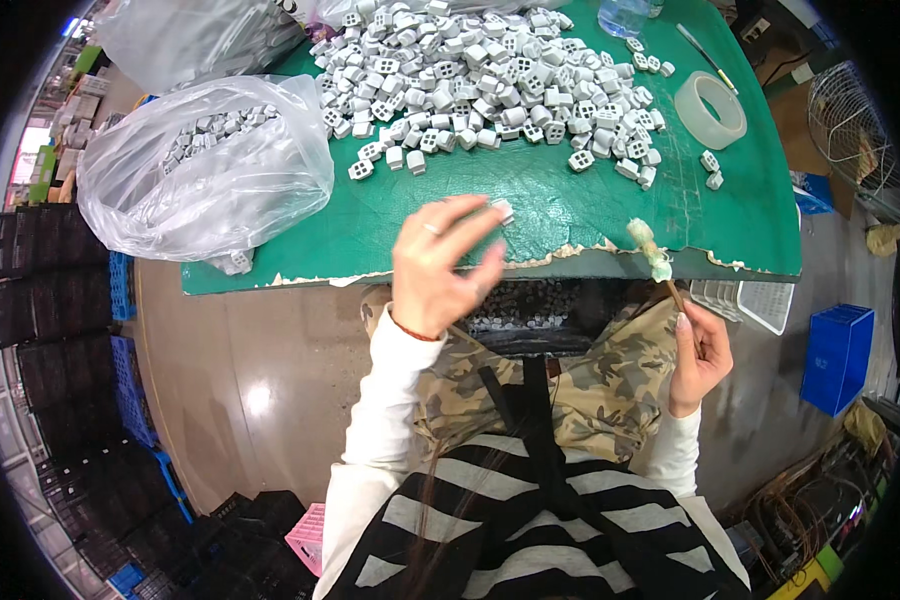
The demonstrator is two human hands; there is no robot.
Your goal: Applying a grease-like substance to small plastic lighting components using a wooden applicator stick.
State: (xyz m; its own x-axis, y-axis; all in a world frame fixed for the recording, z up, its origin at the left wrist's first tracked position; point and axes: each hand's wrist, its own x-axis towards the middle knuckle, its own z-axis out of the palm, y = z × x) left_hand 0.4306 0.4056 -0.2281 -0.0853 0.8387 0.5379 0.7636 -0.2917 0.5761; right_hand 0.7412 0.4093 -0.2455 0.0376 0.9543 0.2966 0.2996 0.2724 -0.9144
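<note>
My left hand [432, 268] is just over the front of the green-topped table, thumb and fingers apart. One small light-grey plastic piece [504, 211] lies at its index fingertip; whether the finger touches it I cannot tell. In my right hand [702, 358] is a thin brown stick [675, 295], pinched between thumb and fingers. A pale, greenish wad [649, 247] is wrapped about the stick's upper end, over the table's front edge. Beyond my hands, a large heap of similar grey pieces [470, 80] covers the back of the table.
A clear plastic bag [205, 170] with more grey pieces stands at the left. On the right are a roll of clear tape [711, 110] and a pen [707, 58]. The worn table edge [560, 262] curls upward. Below it sits a dark bin [530, 310] of pieces.
</note>
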